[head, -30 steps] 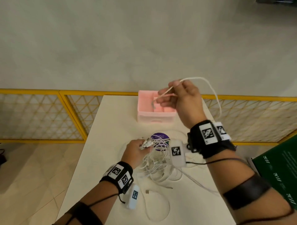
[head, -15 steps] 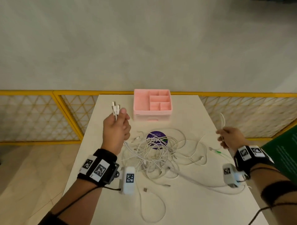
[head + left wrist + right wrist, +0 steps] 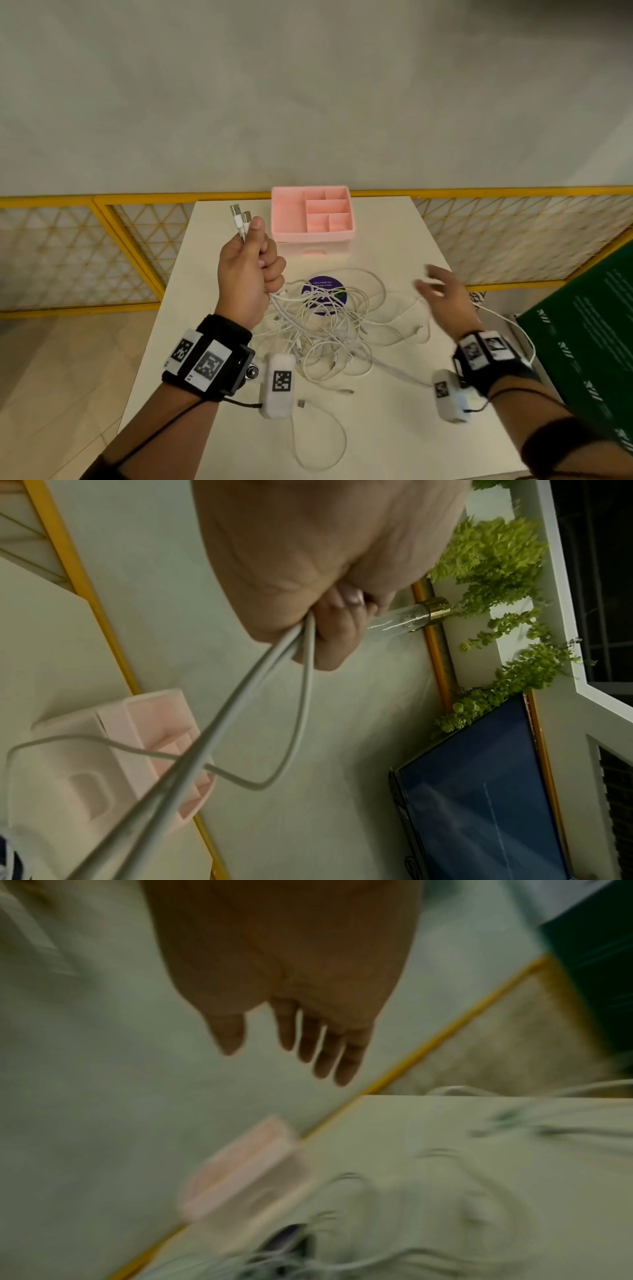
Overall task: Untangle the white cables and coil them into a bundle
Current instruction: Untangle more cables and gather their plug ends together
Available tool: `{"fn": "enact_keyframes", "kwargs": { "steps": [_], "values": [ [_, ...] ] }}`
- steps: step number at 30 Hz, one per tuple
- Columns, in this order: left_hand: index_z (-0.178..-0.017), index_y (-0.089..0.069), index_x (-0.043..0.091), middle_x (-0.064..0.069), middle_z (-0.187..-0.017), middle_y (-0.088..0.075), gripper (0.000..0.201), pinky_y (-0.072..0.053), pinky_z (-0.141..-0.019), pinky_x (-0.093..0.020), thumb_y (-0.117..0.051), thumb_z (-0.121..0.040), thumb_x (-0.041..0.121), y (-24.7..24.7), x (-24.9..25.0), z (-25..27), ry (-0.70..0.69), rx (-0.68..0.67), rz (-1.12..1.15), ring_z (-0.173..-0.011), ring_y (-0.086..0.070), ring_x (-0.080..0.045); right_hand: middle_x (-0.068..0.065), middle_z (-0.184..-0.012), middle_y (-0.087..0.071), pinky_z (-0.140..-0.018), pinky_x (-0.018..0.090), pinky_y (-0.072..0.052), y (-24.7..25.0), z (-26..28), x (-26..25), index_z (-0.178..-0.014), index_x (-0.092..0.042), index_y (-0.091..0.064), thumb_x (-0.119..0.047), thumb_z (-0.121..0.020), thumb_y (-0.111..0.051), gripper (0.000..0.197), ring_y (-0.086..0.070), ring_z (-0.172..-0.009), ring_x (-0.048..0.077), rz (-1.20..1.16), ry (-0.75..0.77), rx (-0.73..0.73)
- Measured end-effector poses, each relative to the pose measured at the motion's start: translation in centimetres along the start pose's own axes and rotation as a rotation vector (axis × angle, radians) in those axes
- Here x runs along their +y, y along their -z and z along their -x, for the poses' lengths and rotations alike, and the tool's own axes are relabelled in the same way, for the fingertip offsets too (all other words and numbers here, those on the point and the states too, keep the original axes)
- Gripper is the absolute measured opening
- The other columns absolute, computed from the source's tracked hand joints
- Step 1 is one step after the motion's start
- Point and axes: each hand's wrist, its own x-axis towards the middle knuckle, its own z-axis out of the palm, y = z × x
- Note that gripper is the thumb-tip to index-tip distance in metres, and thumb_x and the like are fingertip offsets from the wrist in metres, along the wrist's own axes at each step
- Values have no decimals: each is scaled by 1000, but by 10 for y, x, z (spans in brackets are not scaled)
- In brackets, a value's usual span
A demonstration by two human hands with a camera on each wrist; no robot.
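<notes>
White cables [image 3: 325, 329] tangled in a heap, two USB plugs [image 3: 239, 214] raised upright

You wear a black strap on your left wrist [image 3: 209, 363] carrying white tiles printed with black square codes. Beside it hangs a white pod [image 3: 278, 385] with another code and a small round lens. A thin black cable runs from it up your bare forearm. Your right wrist [image 3: 489, 356] has the same black strap, coded tiles and white pod [image 3: 448, 394], blurred here, and what looks like a dark band further up that forearm [image 3: 561, 442].
</notes>
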Motion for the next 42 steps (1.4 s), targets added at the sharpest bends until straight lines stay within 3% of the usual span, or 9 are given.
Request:
{"fn": "enact_keyframes", "kwargs": {
  "steps": [4, 7, 11, 18, 21, 25, 29, 35, 42],
  "values": [
    [-68, -35, 19, 4, -56, -23, 43, -14, -40, -16, -46, -103, 40, -7, -1, 0, 3, -10, -6, -43, -15, -7, -18, -130, -59, -101, 26, -47, -72, 55, -104, -134, -31, -54, -62, -77, -71, 67, -55, -120, -2, -90, 444, -470],
    [-67, -36, 19, 3, -57, -23, 43, -13, -41, -17, -46, -103, 40, -2, 2, -1, -19, 4, 2, -43, -16, -8, -11, -110, -67, -93, 29, -51, -113, 82, -135, -117, -25, -62, -48, -83, -73, 42, -63, -102, 4, -7, 574, -638],
    [-66, -34, 20, 5, -55, -24, 45, -16, -39, -16, -44, -105, 40, 27, 10, -5, -75, 81, -18, -42, -16, -7, 0, -63, -56, -60, 34, -46, -131, 83, -122, -76, -16, -53, -42, -98, -57, 34, -54, -58, 14, 110, 657, -676],
    [-68, -35, 23, 7, -55, -25, 42, -13, -40, -15, -42, -106, 40, 82, 5, -11, -110, 272, 37, -42, -17, -5, -11, -63, -49, -61, 33, -38, -99, 47, -73, -80, -30, -44, -52, -100, -45, 30, -47, -59, 6, 416, 745, -554],
    [-68, -36, 24, 7, -56, -24, 42, -13, -41, -16, -42, -105, 41, 100, 9, -15, -151, 357, 29, -43, -15, -7, -13, -65, -52, -63, 32, -39, -72, 27, -63, -78, -33, -47, -44, -100, -51, 25, -49, -62, 2, 415, 708, -491],
    [-64, -34, 25, 8, -55, -22, 43, -10, -43, -22, -41, -104, 40, 122, 16, -23, -168, 433, 31, -47, -13, -10, -4, -61, -50, -62, 36, -41, -26, -3, -51, -81, -17, -51, -36, -100, -54, 27, -49, -60, 17, 422, 570, -335],
    [-60, -37, 26, 9, -52, -22, 45, -9, -43, -21, -39, -104, 33, 129, 17, -28, -161, 451, 43, -44, -14, -9, -2, -62, -53, -56, 26, -37, 10, -23, -30, -80, -16, -53, -35, -101, -52, 28, -50, -60, 11, 444, 432, -238],
    [-66, -34, 24, 8, -54, -24, 44, -9, -44, -20, -44, -104, 44, 118, -7, -26, -82, 418, -10, -53, -9, -15, -5, -64, -56, -60, 19, -35, 23, -14, 43, -69, -23, -50, -39, -102, -47, 36, -54, -65, 12, 633, 230, -393],
    [-70, -38, 26, 8, -53, -25, 37, -14, -38, -13, -39, -107, 32, 103, -58, -16, 257, 246, -95, -39, -17, -6, 6, -93, -66, -88, 43, -49, 67, -11, 116, -87, -25, -53, -44, -100, -26, 36, -64, -95, 28, 971, -50, -297]
  ]
}}
